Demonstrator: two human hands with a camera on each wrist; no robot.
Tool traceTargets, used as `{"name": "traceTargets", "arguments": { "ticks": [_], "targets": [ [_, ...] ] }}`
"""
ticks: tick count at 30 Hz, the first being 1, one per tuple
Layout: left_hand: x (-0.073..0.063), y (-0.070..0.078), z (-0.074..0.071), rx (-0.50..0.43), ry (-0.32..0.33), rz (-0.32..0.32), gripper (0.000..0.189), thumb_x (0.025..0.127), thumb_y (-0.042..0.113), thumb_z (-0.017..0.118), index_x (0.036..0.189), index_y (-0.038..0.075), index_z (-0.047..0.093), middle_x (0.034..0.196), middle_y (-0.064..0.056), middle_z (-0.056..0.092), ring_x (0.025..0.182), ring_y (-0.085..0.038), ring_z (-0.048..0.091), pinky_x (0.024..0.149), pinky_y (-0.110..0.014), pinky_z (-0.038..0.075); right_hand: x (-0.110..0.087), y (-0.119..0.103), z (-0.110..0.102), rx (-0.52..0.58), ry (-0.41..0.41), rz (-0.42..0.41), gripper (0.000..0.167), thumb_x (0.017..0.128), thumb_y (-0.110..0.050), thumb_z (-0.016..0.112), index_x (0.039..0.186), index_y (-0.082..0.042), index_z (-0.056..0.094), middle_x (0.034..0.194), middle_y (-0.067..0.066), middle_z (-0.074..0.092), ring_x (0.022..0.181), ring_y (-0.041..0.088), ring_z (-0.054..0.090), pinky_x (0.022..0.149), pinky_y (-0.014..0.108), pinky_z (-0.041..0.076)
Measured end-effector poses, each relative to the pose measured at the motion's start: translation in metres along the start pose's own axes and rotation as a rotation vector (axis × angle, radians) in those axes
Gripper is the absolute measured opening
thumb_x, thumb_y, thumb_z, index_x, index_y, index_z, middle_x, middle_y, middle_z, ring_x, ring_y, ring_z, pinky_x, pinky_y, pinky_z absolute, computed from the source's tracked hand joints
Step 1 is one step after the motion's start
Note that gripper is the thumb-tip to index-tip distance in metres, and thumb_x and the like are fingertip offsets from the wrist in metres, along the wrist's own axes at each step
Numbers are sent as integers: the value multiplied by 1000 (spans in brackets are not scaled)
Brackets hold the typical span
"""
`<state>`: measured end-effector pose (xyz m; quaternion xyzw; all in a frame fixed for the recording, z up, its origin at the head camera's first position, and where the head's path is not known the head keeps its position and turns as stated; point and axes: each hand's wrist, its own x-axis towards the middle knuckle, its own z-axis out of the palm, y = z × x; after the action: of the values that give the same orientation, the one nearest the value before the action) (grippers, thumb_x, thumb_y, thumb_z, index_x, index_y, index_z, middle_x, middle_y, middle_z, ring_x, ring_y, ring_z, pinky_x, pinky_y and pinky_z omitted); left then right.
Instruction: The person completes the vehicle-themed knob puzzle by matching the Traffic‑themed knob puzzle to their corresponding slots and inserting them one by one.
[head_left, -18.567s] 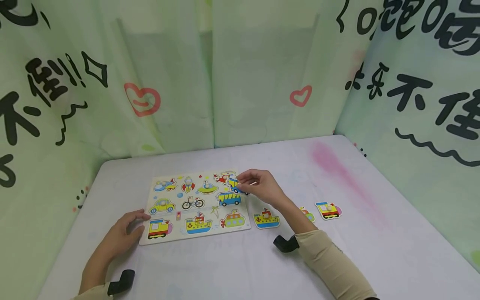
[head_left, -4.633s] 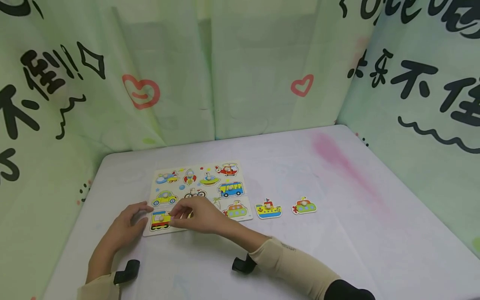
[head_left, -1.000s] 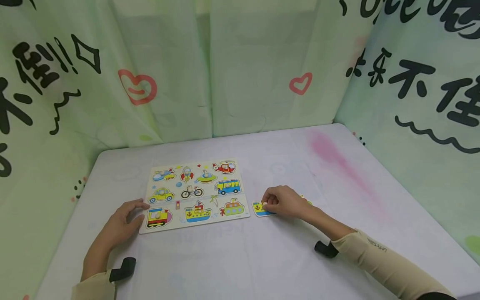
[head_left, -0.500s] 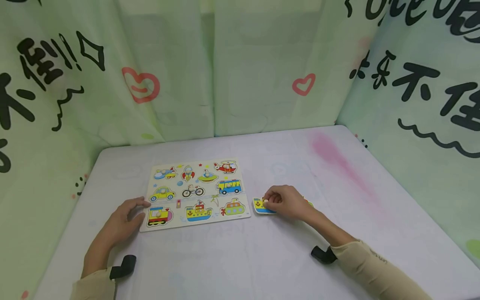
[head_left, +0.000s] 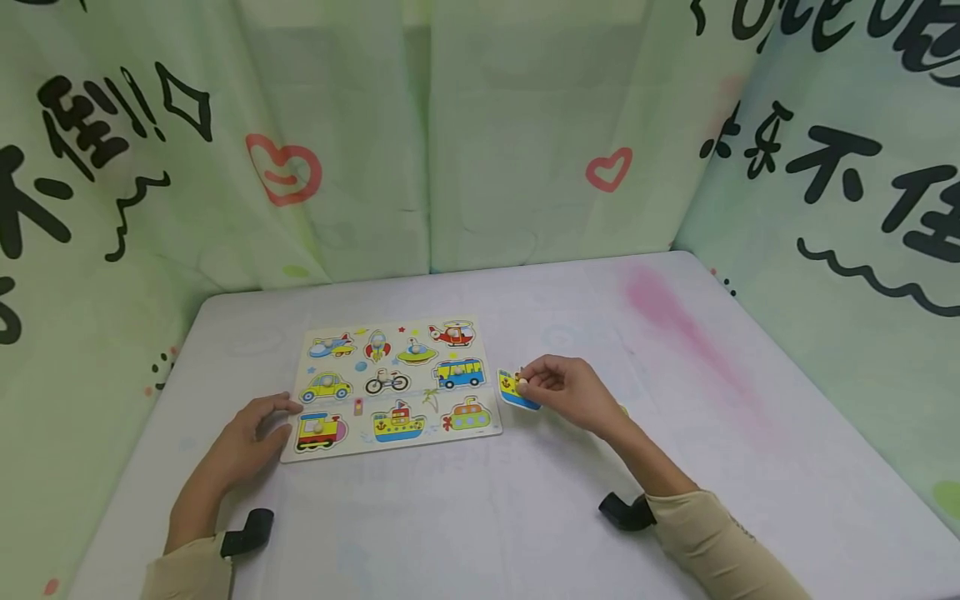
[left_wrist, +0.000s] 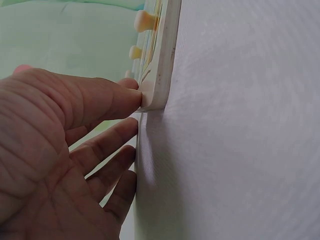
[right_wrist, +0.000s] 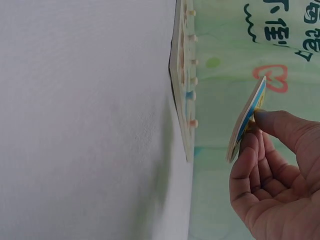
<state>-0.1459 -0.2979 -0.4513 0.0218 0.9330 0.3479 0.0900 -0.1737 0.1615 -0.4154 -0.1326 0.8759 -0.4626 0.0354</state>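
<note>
My right hand pinches the ship puzzle piece by its knob, lifted off the table and tilted, just right of the puzzle board. In the right wrist view the ship piece appears almost edge-on between thumb and fingers. The board carries vehicle pictures; the train and bus have knobs, and the ship picture lies in its front row. At the board's left edge rests my left hand; its thumb touches the corner, with the other fingers loosely extended.
A submarine piece lies mostly hidden behind my right wrist, with only a sliver showing. White cloth covers the table, with a pink stain at the back right. Printed green curtains stand around it.
Earlier my right hand held the bus piece, then worked at the train's place on the board. Since then it has gripped the ship piece and raised it toward the board. My left hand stays put.
</note>
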Motion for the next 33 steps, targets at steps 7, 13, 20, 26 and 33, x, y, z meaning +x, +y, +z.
{"name": "traceTargets", "arguments": {
  "ticks": [7, 13, 20, 26, 33],
  "targets": [
    [-2, 0, 0, -3, 5, 9, 35, 99, 11, 57, 133, 5, 57, 158, -30, 34, 146, -56, 23, 115, -74, 23, 4, -14, 10, 70, -30, -13, 14, 92, -17, 76, 102, -7, 73, 87, 1, 69, 80, 19, 63, 72, 23, 54],
    [-2, 1, 0, -2, 2, 0, 35, 99, 11, 58, 134, 5, 57, 158, -30, 34, 147, -56, 23, 116, -73, 23, 10, -24, 22, 98, -58, -25, 16, 92, -19, 77, 102, -8, 73, 88, 1, 69, 80, 19, 63, 72, 23, 54],
    [0, 2, 1, -8, -2, -8, 35, 100, 11, 58, 134, 5, 58, 158, -30, 33, 147, -55, 22, 117, -72, 23, 19, -33, 43, 117, -117, -76, 14, 92, -18, 77, 102, -9, 73, 88, 0, 68, 81, 19, 62, 72, 22, 54],
    [1, 1, 3, -23, -6, -22, 35, 99, 11, 57, 134, 4, 57, 159, -30, 32, 147, -55, 21, 116, -73, 22, 26, -41, 58, 120, -156, -127, 12, 92, -16, 77, 100, -7, 73, 86, 0, 68, 79, 17, 62, 71, 22, 54],
    [0, 2, 2, -16, -3, -22, 35, 99, 10, 57, 134, 4, 57, 159, -30, 32, 148, -55, 21, 117, -72, 21, 31, -47, 76, 139, -198, -146, 11, 90, -13, 77, 98, -5, 74, 84, 0, 69, 74, 13, 62, 68, 21, 54]
  ]
}}
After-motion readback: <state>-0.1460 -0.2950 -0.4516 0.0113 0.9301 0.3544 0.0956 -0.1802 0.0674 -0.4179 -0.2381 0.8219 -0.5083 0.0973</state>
